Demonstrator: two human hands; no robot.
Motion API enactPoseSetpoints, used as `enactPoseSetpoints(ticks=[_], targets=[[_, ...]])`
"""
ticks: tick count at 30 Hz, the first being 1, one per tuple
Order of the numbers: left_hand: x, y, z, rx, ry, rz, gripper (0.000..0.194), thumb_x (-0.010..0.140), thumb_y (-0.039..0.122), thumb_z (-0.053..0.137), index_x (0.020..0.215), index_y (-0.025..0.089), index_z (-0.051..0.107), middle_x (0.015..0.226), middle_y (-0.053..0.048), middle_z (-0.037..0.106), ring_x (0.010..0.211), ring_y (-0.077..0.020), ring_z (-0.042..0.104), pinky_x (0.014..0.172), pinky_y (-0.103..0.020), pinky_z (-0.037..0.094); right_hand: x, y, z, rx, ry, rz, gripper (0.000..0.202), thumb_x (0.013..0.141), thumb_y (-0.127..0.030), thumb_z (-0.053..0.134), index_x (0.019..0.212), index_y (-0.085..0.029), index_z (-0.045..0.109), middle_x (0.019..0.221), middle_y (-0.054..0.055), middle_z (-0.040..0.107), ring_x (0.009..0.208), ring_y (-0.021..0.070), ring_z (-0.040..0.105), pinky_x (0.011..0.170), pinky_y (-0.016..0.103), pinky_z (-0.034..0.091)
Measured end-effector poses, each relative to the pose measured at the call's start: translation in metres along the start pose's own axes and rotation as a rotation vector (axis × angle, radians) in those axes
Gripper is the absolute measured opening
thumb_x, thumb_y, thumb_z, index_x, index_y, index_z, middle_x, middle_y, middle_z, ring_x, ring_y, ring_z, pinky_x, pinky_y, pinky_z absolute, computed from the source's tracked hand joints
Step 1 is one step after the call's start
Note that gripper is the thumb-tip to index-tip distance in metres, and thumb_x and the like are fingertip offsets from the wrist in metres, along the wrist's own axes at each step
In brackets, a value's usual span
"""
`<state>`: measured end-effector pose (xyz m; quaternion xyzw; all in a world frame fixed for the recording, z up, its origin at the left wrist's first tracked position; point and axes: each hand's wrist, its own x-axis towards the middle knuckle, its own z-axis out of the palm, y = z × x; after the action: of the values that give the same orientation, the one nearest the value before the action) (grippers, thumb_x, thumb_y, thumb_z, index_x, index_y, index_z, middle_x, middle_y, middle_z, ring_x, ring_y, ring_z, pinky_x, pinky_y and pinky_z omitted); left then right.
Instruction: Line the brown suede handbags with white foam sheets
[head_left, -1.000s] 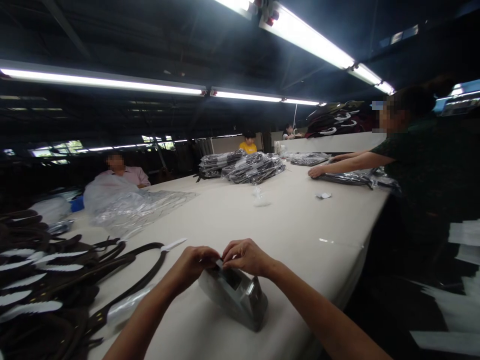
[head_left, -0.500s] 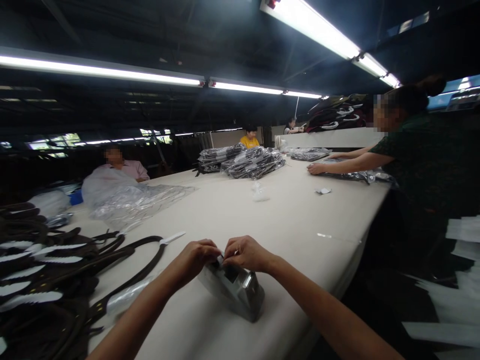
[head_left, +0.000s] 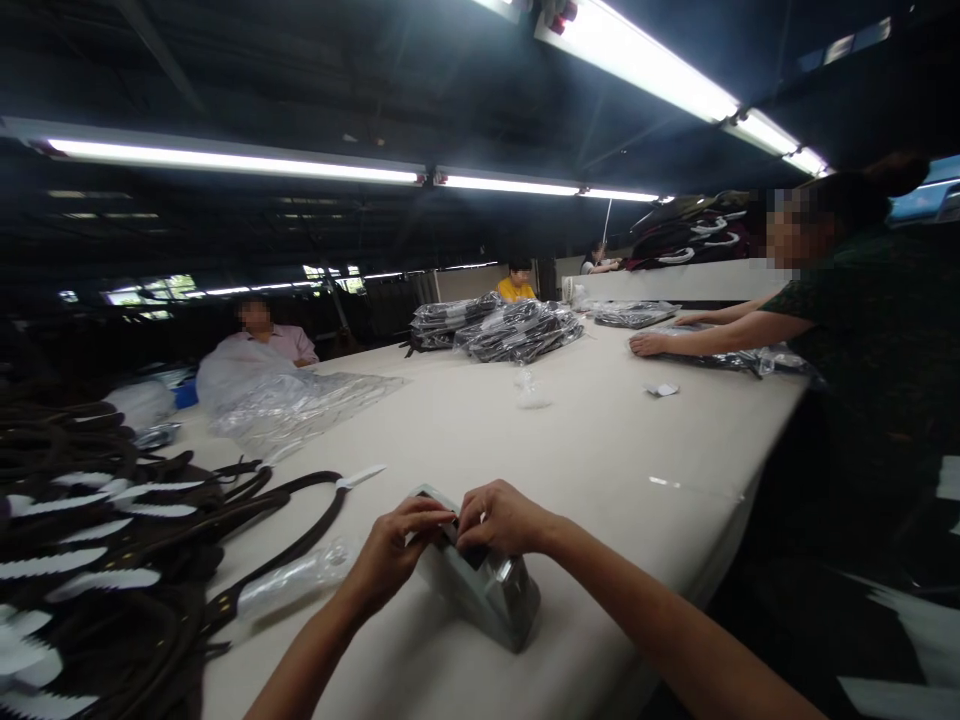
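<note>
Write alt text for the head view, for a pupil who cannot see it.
A person's left hand and right hand sit close together over a grey dispenser on a pale table. Dark straps lie at left; wrapped bundles and people are farther back.

This place looks like a workshop or a factory hall where goods are packed. The main sign is the wide, pale tabletop, which several people share: a person in a pink shirt is behind its left side, a person in a yellow top is behind its far edge, and a person in dark clothes leans over its right side. The tabletop carries bagged stacks on its far part and many similar dark brown pieces on its left. Above it run long tube lamps under a dark roof.
</note>
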<state>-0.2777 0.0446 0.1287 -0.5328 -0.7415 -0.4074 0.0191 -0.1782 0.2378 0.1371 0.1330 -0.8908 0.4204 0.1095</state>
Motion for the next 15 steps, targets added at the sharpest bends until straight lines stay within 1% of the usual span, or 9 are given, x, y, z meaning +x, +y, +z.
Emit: enactPoseSetpoints(ticks=[2, 4, 7, 10, 15], targets=[[-0.003, -0.002, 0.005, 0.037, 0.085, 0.03, 0.024, 0.087, 0.022, 0.054, 0.097, 0.027, 0.075, 0.098, -0.005, 0.071, 0.09, -0.0158, 0.067, 0.079, -0.027, 0.056, -0.003, -0.001, -0.002, -0.03, 0.049, 0.003, 0.011, 0.069, -0.011, 0.08, 0.076, -0.019, 0.078, 0.076, -0.002, 0.068, 0.069, 0.0099, 0.063, 0.067, 0.017, 0.045], [-0.004, -0.004, 0.008, 0.058, 0.119, 0.046, 0.024, 0.088, 0.022, 0.054, 0.096, 0.026, 0.075, 0.096, -0.005, 0.071, 0.091, -0.0158, 0.066, 0.082, -0.027, 0.056, -0.005, -0.004, -0.004, -0.093, 0.074, 0.002, 0.011, 0.069, -0.014, 0.081, 0.077, -0.022, 0.079, 0.075, -0.003, 0.068, 0.069, 0.01, 0.063, 0.067, 0.017, 0.044], [-0.002, -0.004, 0.009, 0.068, 0.116, 0.066, 0.024, 0.089, 0.021, 0.053, 0.095, 0.026, 0.075, 0.092, -0.003, 0.072, 0.089, -0.0152, 0.066, 0.081, -0.026, 0.055, -0.007, -0.007, -0.005, -0.148, 0.062, 0.015, 0.012, 0.07, -0.015, 0.08, 0.079, -0.023, 0.079, 0.075, -0.003, 0.069, 0.07, 0.0102, 0.064, 0.066, 0.017, 0.044], [-0.002, -0.003, 0.008, 0.073, 0.119, 0.087, 0.024, 0.09, 0.019, 0.052, 0.094, 0.025, 0.075, 0.09, -0.003, 0.072, 0.086, -0.0143, 0.066, 0.077, -0.024, 0.055, -0.006, -0.009, -0.005, -0.165, 0.061, 0.02, 0.012, 0.07, -0.014, 0.08, 0.079, -0.023, 0.079, 0.076, -0.003, 0.07, 0.07, 0.0101, 0.064, 0.067, 0.017, 0.045], [-0.002, -0.001, 0.003, 0.131, 0.118, 0.12, 0.025, 0.09, 0.017, 0.051, 0.092, 0.024, 0.075, 0.088, -0.003, 0.071, 0.084, -0.0139, 0.065, 0.075, -0.023, 0.054, 0.001, -0.013, -0.004, -0.175, 0.054, -0.057, 0.013, 0.07, -0.008, 0.077, 0.077, -0.019, 0.078, 0.079, -0.002, 0.072, 0.071, 0.01, 0.065, 0.069, 0.015, 0.046]])
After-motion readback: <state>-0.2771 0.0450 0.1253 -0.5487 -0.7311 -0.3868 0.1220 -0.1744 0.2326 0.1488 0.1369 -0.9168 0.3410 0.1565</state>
